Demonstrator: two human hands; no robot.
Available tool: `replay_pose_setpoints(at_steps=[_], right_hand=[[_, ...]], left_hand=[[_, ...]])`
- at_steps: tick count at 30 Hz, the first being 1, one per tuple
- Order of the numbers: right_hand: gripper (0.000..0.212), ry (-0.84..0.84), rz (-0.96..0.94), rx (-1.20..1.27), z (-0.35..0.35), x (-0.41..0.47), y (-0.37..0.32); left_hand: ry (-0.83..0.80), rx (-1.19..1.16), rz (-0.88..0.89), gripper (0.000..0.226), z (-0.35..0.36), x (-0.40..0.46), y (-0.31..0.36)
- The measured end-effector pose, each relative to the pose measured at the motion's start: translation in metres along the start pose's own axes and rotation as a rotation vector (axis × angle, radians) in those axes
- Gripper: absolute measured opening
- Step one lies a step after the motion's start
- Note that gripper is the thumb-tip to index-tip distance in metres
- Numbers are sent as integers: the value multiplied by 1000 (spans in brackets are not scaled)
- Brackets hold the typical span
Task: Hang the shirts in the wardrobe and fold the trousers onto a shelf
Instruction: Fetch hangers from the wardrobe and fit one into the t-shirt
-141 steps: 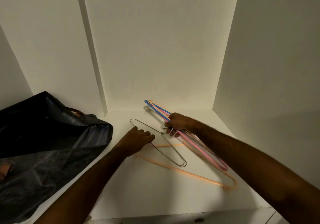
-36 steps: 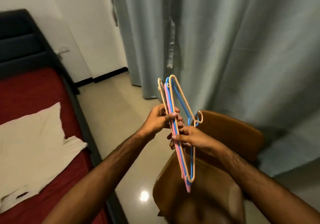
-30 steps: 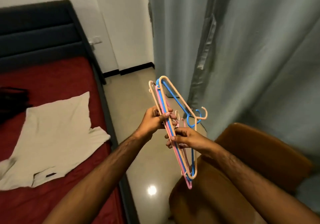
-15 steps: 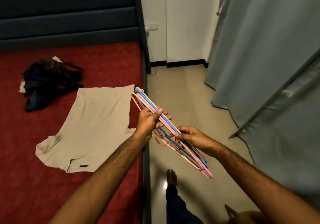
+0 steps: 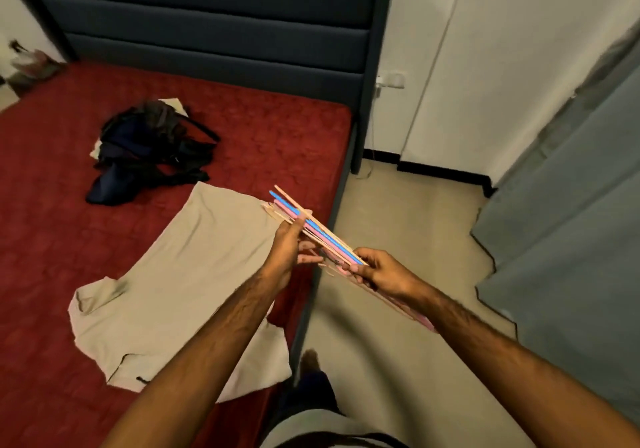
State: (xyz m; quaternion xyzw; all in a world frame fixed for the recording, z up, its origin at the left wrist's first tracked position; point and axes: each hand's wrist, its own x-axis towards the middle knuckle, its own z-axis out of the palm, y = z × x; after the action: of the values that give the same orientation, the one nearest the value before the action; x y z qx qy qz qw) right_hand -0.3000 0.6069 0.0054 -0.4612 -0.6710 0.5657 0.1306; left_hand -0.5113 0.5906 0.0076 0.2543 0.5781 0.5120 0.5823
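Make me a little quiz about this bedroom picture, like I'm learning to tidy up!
1. True or false: the beige shirt lies spread flat on the red bed.
2. Which hands hold the bundle of hangers? A) left hand only B) right hand only C) both hands
3. Fill in: the pile of dark clothes lies between the beige shirt and the bed's ____.

Key
1. True.
2. C: the left hand and the right hand each grip the bundle.
3. Headboard.
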Motion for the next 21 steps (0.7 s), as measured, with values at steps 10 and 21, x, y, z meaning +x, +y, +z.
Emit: replay_pose_setpoints(at_steps=[10, 21], right_hand=[[26, -317, -363, -589, -88, 201, -46], [27, -708, -999, -1067, -111, 422, -79]], left_hand=[[144, -417, -177, 92, -135, 127, 28], [-68, 365, -460, 54, -152, 225, 64]])
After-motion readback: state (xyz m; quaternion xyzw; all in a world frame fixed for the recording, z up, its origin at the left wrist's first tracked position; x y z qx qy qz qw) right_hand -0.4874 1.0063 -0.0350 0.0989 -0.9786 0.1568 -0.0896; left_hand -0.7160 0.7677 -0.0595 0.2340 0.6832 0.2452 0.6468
